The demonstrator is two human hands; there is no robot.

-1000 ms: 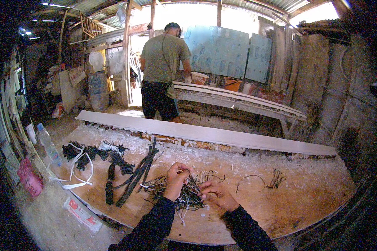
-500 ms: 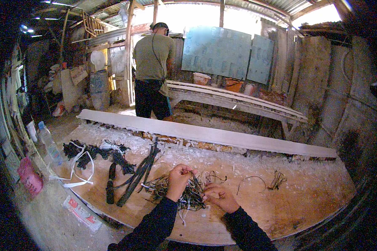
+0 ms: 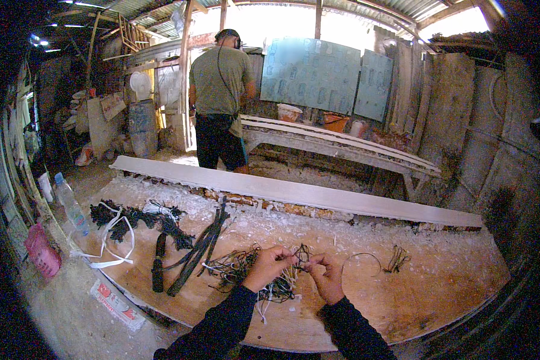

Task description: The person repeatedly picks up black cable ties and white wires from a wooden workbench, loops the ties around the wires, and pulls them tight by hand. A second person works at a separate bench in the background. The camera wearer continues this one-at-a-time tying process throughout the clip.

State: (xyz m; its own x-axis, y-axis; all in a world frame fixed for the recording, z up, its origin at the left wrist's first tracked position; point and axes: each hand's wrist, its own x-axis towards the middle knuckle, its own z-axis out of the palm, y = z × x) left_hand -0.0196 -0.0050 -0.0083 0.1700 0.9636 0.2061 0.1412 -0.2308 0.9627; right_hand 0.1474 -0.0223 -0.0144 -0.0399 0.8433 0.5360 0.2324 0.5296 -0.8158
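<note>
A tangled pile of thin black and white cords lies on the wooden board before me. Above its right side, my left hand pinches a looped black cord between thumb and fingers. My right hand is closed in a pinch at the other side of this cord, close to the left fingertips. Part of the pile is hidden behind my left hand. To the right rests a small bundle of dark cords, with one thin curved strand beside it.
Left of the pile lie dark strips, a short black rod, black bundles and a white strap. A long pale bar crosses the board's far side. A plastic bottle stands left. A person faces a far bench.
My hands have come closer together, the left shifting right and the right rising slightly. A black cord loop now shows between them. The far person has shifted slightly.
</note>
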